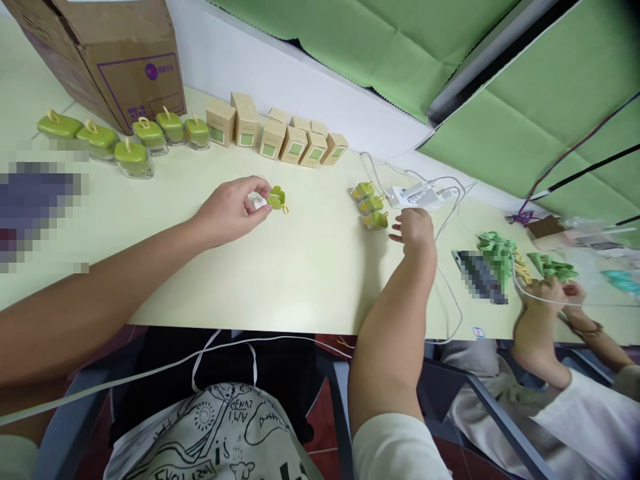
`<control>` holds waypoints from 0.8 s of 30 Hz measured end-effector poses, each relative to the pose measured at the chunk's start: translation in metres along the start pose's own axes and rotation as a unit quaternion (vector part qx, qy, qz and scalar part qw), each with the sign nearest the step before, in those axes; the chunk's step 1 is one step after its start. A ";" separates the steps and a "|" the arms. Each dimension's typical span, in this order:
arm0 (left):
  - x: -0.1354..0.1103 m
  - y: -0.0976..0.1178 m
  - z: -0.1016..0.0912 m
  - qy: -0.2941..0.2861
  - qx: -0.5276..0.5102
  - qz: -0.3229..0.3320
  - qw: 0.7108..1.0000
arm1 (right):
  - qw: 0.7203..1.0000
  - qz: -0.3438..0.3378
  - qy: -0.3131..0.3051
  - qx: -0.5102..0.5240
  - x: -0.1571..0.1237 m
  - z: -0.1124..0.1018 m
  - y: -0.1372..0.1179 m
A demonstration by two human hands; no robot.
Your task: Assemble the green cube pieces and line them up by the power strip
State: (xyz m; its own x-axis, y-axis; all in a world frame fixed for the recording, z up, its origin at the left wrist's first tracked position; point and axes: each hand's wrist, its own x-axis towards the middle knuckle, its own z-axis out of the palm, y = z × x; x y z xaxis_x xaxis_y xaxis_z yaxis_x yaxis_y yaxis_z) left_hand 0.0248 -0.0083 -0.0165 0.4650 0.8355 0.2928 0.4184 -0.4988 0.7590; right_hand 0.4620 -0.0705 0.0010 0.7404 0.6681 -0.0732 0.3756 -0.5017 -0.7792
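Observation:
My left hand (235, 208) is closed, thumb and fingers pinching a small whitish, see-through piece (259, 202), partly hidden by the fingers. Just past the fingertips is a green clover-shaped lid (277, 197) with a yellow loop; whether it is joined to the whitish piece I cannot tell. My right hand (414, 230) hovers at the right with its fingers apart and nothing seen in it. Beside its fingertips stands a green-lidded clear container (375, 221), the nearest in a short row of three.
More green-lidded jars (133, 158) stand at the left before a cardboard box (135, 67). Small kraft boxes (273, 139) line the wall. White cables and a power strip (420, 195) lie beyond my right hand. Another person's hands (553, 292) handle green pieces at far right.

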 end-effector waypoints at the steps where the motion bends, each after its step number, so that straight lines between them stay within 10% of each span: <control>1: 0.001 0.000 0.000 0.003 0.001 -0.003 1.000 | 1.000 0.008 0.002 -0.005 -0.004 -0.003 -0.002; 11: 0.014 -0.028 -0.004 0.098 0.073 0.005 0.992 | 0.995 0.010 0.036 -0.091 -0.008 0.013 -0.010; 16: 0.017 -0.041 0.002 0.125 0.080 0.023 0.989 | 0.949 -0.224 0.208 -0.079 -0.019 0.049 -0.028; 21: 0.015 -0.039 0.005 0.129 0.079 0.052 0.987 | 0.860 -0.501 -0.091 -0.036 -0.074 0.145 -0.043; 24: 0.012 -0.034 0.007 0.136 0.089 0.084 0.983 | 0.839 -0.526 -0.122 -0.070 -0.094 0.184 -0.040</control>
State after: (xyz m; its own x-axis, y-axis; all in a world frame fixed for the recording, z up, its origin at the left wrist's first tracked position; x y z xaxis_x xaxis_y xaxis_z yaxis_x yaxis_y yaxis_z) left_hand 0.0216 0.0174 -0.0432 0.3237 0.7571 0.5674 0.4956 -0.6465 0.5800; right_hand 0.2751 -0.0122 -0.0758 -0.1715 0.8654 0.4708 0.8243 0.3878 -0.4126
